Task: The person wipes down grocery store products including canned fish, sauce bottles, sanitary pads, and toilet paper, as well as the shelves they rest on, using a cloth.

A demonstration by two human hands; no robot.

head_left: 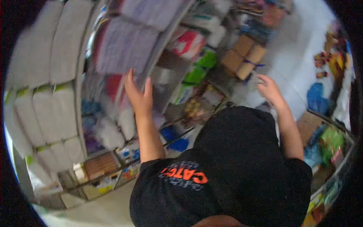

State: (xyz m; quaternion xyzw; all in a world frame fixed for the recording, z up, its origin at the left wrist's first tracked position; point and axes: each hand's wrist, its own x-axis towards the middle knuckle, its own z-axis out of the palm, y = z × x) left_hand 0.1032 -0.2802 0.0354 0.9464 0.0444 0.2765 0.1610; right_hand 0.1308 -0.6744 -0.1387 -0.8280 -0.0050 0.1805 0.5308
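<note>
My left hand (140, 94) is raised at the shelf on the left, its fingers apart and nothing in it. Its fingertips are at the lower edge of a large pale purple pack (123, 47); whether they touch it is unclear. On the right, my right hand (269, 90) hangs in the air above the floor, near a bundle of brown cardboard boxes (245, 56) with a blue strap. Its fingers are bent and blurred, and I cannot make out whether anything is between them.
White packs (53, 113) fill the far left shelves. Green packs (196, 75) and a red and white pack (188, 43) sit on the middle shelf. A blue bag (317, 97) lies at the right, above an open bin (349, 145) of colourful bags.
</note>
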